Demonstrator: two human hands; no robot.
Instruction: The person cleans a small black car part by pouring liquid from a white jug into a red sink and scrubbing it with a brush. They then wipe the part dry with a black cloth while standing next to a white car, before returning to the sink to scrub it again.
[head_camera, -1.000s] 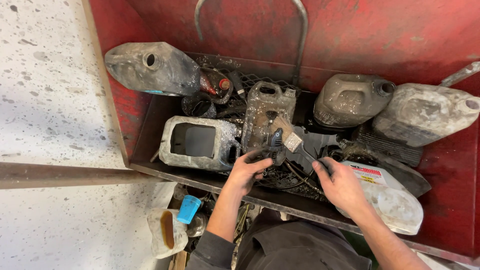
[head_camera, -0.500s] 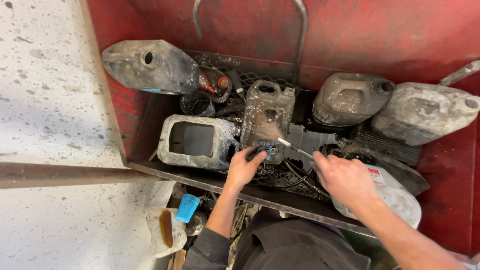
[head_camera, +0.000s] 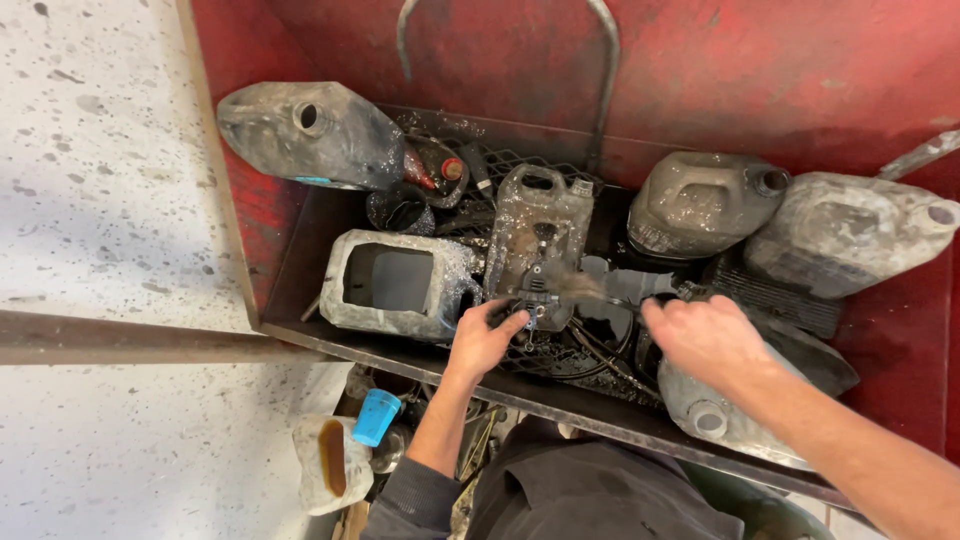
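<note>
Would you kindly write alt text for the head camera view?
Two bare hands work on a small grimy metal part over a red wash tank: left hand grips it, right hand beside it. Dirty plastic jugs surround them.

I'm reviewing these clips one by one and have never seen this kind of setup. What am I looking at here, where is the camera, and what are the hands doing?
There is no machine: a person works with two bare hands, filmed from a camera on their head looking down. Before them is a red metal tub with a mesh floor, full of grimy grey plastic jugs, one cut-open jug lying on its side. The left hand grips a small dark metal part in front of an upright dirty canister. The right hand is closed around something dark beside it; what exactly is too blurred to tell. A blue cup sits below the tub, over a speckled floor.
</note>
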